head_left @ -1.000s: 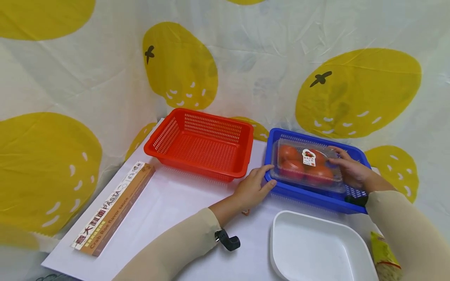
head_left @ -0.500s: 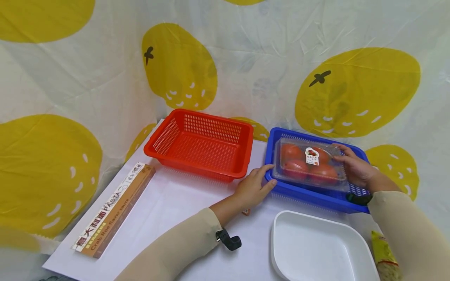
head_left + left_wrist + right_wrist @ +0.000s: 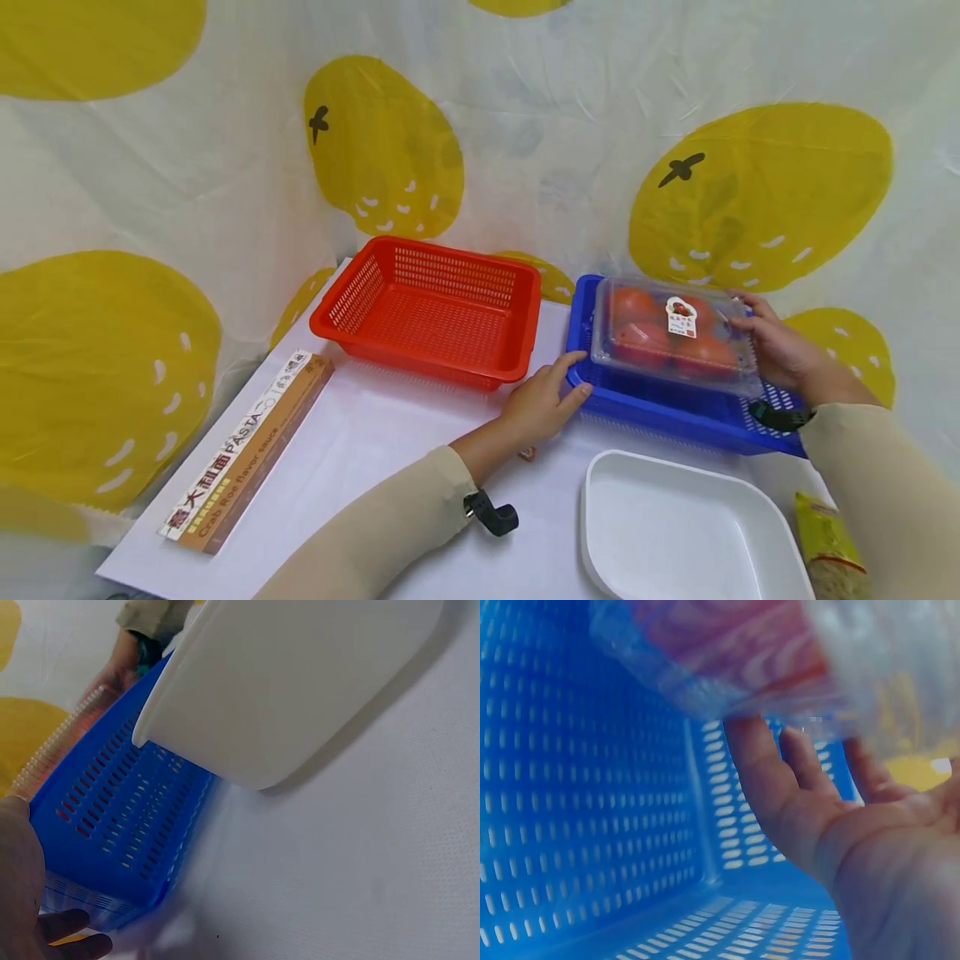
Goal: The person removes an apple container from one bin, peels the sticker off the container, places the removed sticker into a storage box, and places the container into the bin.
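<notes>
A clear plastic box of tomatoes (image 3: pixel 645 340) with a white label is held up over the blue basket (image 3: pixel 675 423). My right hand (image 3: pixel 783 348) grips the box's right end. In the right wrist view several fingers (image 3: pixel 751 754) reach under it, with basket wall and floor visible below. My left hand (image 3: pixel 542 402) holds the blue basket's left front corner, thumb and fingers spread around it. The left wrist view shows this hand (image 3: pixel 19 881) against the basket's end wall, its palm partly cut off by the frame edge.
Left of the blue basket stands a red basket (image 3: pixel 442 321) with nothing in it. A white tub (image 3: pixel 682 525) sits in front, beside a yellow packet (image 3: pixel 828 542). A pasta box (image 3: pixel 247 454) lies at the left. A patterned curtain (image 3: pixel 540 167) hangs behind.
My right hand has raised the tomato box out of the blue basket and shifted it slightly right. The left hand stays at the basket's corner.
</notes>
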The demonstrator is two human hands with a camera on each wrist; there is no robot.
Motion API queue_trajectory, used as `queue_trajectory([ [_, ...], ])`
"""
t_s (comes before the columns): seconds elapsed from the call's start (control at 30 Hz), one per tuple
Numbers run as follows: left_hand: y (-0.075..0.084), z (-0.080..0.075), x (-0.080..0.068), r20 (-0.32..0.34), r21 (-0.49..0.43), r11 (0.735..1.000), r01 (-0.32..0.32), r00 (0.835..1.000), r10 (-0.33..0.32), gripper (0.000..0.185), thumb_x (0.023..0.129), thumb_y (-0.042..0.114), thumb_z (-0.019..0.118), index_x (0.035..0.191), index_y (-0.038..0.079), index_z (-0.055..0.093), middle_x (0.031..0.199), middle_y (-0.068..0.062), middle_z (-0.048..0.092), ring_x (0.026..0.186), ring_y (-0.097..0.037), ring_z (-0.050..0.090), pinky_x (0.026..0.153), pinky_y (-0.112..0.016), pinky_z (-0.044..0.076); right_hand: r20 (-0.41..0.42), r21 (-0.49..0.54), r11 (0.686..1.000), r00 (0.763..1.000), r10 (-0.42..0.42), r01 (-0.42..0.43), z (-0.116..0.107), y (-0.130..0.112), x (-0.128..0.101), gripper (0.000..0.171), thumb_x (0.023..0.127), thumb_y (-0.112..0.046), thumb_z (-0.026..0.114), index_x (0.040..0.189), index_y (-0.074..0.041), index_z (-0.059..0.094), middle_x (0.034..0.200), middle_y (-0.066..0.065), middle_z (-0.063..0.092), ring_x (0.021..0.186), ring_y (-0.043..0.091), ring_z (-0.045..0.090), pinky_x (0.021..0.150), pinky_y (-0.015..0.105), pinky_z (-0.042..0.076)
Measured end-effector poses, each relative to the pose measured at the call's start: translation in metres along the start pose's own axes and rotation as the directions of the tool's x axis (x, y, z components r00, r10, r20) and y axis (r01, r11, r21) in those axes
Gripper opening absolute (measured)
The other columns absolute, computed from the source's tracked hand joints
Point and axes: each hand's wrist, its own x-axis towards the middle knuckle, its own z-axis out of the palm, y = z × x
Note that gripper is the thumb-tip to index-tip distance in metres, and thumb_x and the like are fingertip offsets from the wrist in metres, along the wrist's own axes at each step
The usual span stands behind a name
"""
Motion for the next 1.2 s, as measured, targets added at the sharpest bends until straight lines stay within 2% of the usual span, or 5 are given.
queue_trajectory([
  [0.17,0.003,0.01,-0.002,0.023,0.037,0.999,-0.019,1.0,0.019,0.063,0.109,0.06,0.049,0.167,0.042,0.031,0.134,-0.002,0.064,0.117,-0.015,0.064,0.098,-0.038,0.057,-0.034,0.01,1.0,0.999,-0.023,0.023,0.004,-0.005,-0.032,0.046,0.116,-0.019,0.04,0.147,-0.047,0.02,0.134,-0.011,0.041,0.1,0.013,0.069,0.081,0.035,0.064],
  [0.33,0.008,0.008,-0.005,-0.007,0.048,0.999,-0.002,1.0,0.003,0.061,0.109,0.058,0.05,0.166,0.041,0.035,0.145,-0.004,0.059,0.129,-0.02,0.061,0.105,-0.044,0.055,-0.03,0.024,0.998,0.998,-0.06,0.06,0.009,-0.014,-0.052,0.046,0.116,-0.02,0.038,0.148,-0.047,0.017,0.134,-0.011,0.045,0.1,0.015,0.07,0.08,0.034,0.065],
  [0.7,0.024,-0.009,-0.006,-0.05,-0.079,0.996,0.031,0.998,-0.035,0.059,0.11,0.053,0.051,0.165,0.034,0.042,0.173,-0.009,0.03,0.153,-0.035,0.042,0.117,-0.06,0.043,0.062,0.145,0.987,0.995,-0.081,0.071,0.036,-0.038,-0.094,0.046,0.118,-0.016,0.031,0.152,-0.043,0.015,0.129,-0.006,0.062,0.103,0.024,0.074,0.079,0.04,0.066],
  [0.93,0.036,-0.026,-0.005,-0.095,-0.227,0.971,-0.08,0.994,0.059,0.058,0.112,0.053,0.043,0.165,0.029,0.043,0.174,-0.013,0.027,0.157,-0.038,0.034,0.12,-0.066,0.034,0.071,0.14,0.988,0.995,-0.069,0.058,0.055,-0.033,-0.12,0.045,0.117,-0.016,0.029,0.152,-0.042,0.017,0.129,-0.007,0.061,0.103,0.023,0.074,0.079,0.039,0.066],
  [1.2,0.052,-0.053,-0.004,-0.12,-0.337,0.927,-0.165,0.984,0.131,0.053,0.113,0.047,0.043,0.161,0.025,0.047,0.167,-0.007,0.038,0.154,-0.03,0.04,0.118,-0.059,0.042,0.03,0.091,0.995,0.999,-0.039,0.036,0.089,-0.015,-0.139,0.045,0.117,-0.017,0.032,0.152,-0.044,0.022,0.132,-0.01,0.056,0.106,0.021,0.073,0.082,0.038,0.065],
])
